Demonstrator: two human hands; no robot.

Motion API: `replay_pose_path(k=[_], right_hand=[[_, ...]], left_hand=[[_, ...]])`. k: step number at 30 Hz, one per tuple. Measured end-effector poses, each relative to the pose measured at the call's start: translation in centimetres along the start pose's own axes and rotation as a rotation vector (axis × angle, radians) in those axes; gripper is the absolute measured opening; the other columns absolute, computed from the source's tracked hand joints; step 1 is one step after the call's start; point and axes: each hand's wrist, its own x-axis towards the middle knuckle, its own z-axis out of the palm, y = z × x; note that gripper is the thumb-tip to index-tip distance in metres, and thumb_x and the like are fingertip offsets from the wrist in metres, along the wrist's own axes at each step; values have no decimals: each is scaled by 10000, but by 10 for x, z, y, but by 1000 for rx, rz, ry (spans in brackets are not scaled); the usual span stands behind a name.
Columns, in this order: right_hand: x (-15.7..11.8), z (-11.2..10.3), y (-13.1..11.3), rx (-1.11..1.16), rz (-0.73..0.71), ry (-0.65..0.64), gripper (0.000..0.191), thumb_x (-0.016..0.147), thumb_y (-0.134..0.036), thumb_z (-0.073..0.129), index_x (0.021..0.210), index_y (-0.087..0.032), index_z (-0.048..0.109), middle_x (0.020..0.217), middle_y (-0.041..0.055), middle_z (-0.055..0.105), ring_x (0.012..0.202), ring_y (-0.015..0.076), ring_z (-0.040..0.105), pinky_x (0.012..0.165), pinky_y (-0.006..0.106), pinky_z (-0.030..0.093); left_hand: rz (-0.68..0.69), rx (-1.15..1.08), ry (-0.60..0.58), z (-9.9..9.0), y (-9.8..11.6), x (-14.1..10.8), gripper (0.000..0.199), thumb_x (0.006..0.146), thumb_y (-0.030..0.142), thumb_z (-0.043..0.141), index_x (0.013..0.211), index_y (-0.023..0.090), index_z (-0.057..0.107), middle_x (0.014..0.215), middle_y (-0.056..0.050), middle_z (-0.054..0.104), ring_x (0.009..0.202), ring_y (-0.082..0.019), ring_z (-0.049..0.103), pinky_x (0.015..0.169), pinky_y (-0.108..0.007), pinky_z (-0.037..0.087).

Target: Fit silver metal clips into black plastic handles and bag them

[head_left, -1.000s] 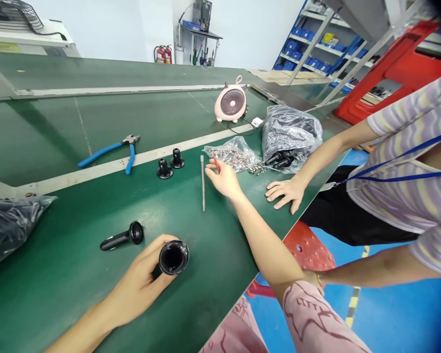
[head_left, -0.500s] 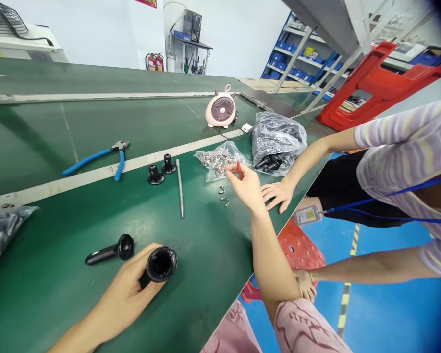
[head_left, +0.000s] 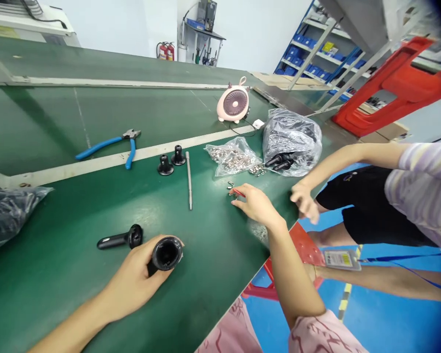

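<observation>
My left hand [head_left: 139,282] is wrapped round a black hollow part [head_left: 168,253] whose round open mouth faces up. Beside it on the green bench lies a black handle-shaped part with a round end [head_left: 135,236]. My right hand [head_left: 256,205] pinches a slim red object [head_left: 238,193], mostly hidden by the fingers. Its fingertips are down at a few small curved metal pieces [head_left: 230,185]; whether they touch one I cannot tell. Behind them lies a clear bag of small metal pieces [head_left: 233,158], some spilling out at its right side.
A metal rod [head_left: 189,181], two black flanged parts [head_left: 165,165] and blue-handled pliers [head_left: 122,142] lie ahead. Further back stand a pink fan [head_left: 234,104] and a plastic bag of black parts [head_left: 292,139]. A co-worker's hand [head_left: 305,200] is at the bench's right edge.
My right hand has come down and nearer, from by the clear bag to the small metal pieces. My left hand keeps its hold. The co-worker's hand has lifted off the bench, and the view has shifted.
</observation>
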Motion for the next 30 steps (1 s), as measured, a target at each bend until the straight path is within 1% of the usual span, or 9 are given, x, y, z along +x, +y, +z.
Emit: replay_pose_path(k=[3, 7, 11, 13, 15, 17, 21, 25, 30], right_hand=[[3, 4, -2, -54, -4, 10, 195, 797, -247, 628, 988, -211, 614, 977, 48, 608, 881, 213, 595, 790, 333, 451], [1, 9, -4, -111, -9, 28, 229, 829, -270, 595, 1037, -174, 591, 1009, 81, 607, 923, 248, 596, 800, 367, 465], [-3, 13, -6, -149, -20, 33, 294, 872, -294, 525, 1149, -202, 564, 1067, 93, 593, 921, 263, 604, 772, 384, 485], [-6, 15, -10, -154, -30, 32, 296, 891, -309, 488, 1161, -216, 562, 1075, 94, 586, 918, 260, 609, 768, 383, 494], [-10, 17, -17, -95, -60, 48, 279, 899, -324, 473, 1138, -218, 570, 1071, 89, 587, 941, 250, 607, 803, 378, 493], [-16, 18, -27, 39, -103, 69, 255, 898, -338, 482, 1103, -220, 575, 1043, 74, 602, 943, 230, 606, 831, 358, 489], [-30, 24, -50, 262, -151, 49, 218, 883, -359, 523, 1061, -244, 573, 978, 31, 642, 872, 191, 624, 793, 319, 510], [-40, 39, -60, 248, -241, 35, 224, 881, -336, 544, 1084, -242, 567, 1039, 25, 647, 934, 176, 625, 819, 302, 517], [-43, 52, -55, 181, -319, 121, 245, 886, -330, 544, 1098, -212, 578, 1067, 48, 646, 975, 175, 618, 846, 303, 518]], left_hand=[[12, -4, -26, -2, 3, 0, 100, 829, 208, 486, 918, 185, 528, 930, -53, 615, 857, -185, 571, 758, -290, 469], [26, 10, -55, -4, 5, 0, 167, 778, 121, 445, 906, 186, 530, 899, -32, 597, 836, -171, 558, 755, -293, 449], [43, -1, -49, -5, 5, -1, 213, 737, 94, 449, 907, 184, 542, 897, -31, 611, 833, -171, 567, 746, -283, 450], [40, -13, -47, -5, 6, -1, 218, 734, 98, 460, 914, 187, 546, 891, -25, 628, 816, -166, 579, 731, -272, 454], [41, -52, -44, -5, 7, 0, 210, 747, 110, 471, 926, 191, 547, 893, -20, 647, 812, -163, 594, 728, -263, 462], [43, -107, -50, -6, 8, 0, 213, 763, 113, 482, 951, 194, 539, 917, -19, 663, 842, -163, 610, 747, -258, 470], [26, -151, -69, -8, 8, 0, 258, 776, 86, 500, 1004, 205, 517, 970, -7, 674, 914, -153, 620, 798, -242, 472], [8, -156, -84, -9, 9, 1, 256, 794, 98, 507, 1027, 204, 507, 1016, -17, 673, 948, -158, 622, 820, -244, 475], [7, -164, -82, -9, 8, 2, 243, 807, 128, 515, 1035, 210, 501, 1016, -12, 676, 947, -156, 625, 814, -239, 475]])
